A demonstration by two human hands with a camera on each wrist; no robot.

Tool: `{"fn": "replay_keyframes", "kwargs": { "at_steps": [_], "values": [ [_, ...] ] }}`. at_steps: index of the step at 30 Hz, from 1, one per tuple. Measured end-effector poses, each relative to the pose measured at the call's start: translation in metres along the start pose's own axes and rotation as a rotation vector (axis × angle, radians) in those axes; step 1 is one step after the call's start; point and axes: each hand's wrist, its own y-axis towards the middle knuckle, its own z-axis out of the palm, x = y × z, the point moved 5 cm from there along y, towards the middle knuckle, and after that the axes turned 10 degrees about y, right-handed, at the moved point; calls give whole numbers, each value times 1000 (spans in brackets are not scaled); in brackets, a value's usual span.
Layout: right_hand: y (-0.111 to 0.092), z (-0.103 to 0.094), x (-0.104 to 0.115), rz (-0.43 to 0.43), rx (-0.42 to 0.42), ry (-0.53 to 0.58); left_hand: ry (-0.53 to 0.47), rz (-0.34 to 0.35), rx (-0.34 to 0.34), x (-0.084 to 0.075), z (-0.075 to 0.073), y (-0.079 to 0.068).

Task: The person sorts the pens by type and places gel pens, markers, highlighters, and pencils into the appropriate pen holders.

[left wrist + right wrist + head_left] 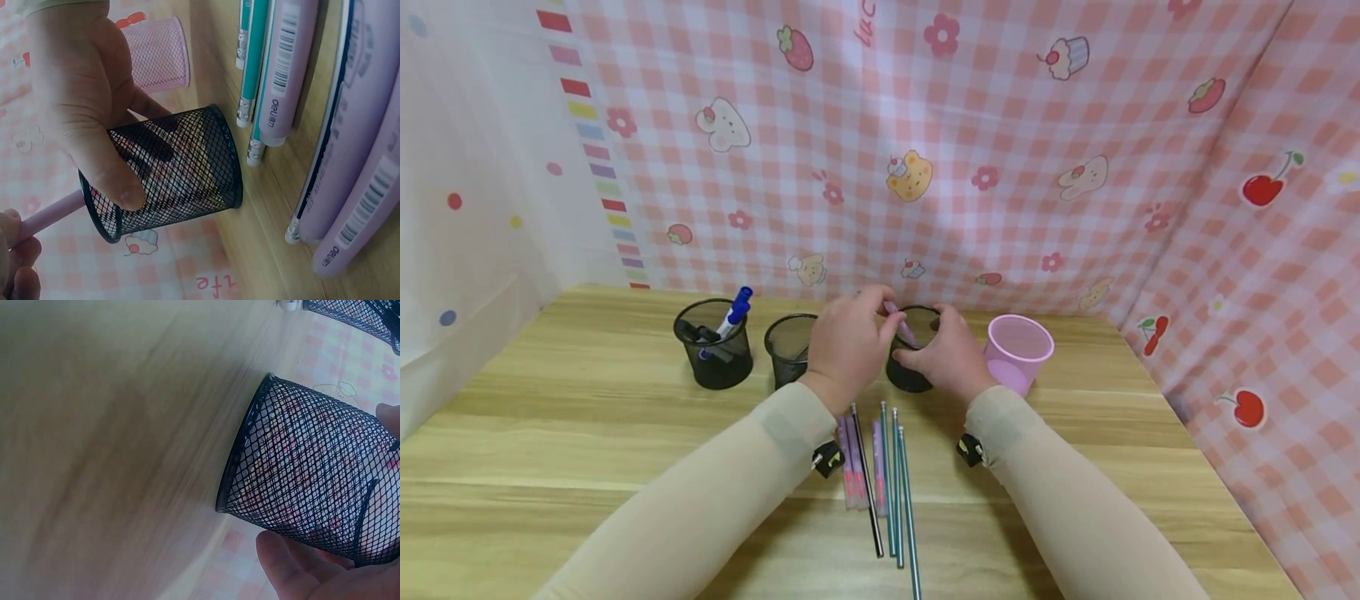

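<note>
Pink gingham cloth (857,108) hangs beyond a wood-grain table (550,417) as a person's left hand (850,342) pinches a purple marker (898,322) between thumb and fingers, its lower end at the mouth of a black mesh cup (908,381). Thumb to the near side, the right hand (952,357) grips that cup, just left of a pink cup (1019,340). Should the marker snag the rim or that grip slacken, the cup could tip; a dropped wrist might scatter the pencils (907,500) lying nearer. Both forearms (1075,492) reach in from the near side, angled inward.
</note>
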Motion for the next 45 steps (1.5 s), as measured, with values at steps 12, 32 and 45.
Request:
{"fn": "replay_keyframes", "kwargs": {
  "at_steps": [12, 32, 45],
  "values": [
    [1, 1, -1, -7, -15, -11, 6, 28, 4, 0, 1, -1],
    [-2, 1, -2, 13, -15, 2, 106, 220, 393, 10, -21, -43],
    [-1, 1, -2, 30, 2, 8, 206, 56, 836, 34, -2, -78]
  ]
}}
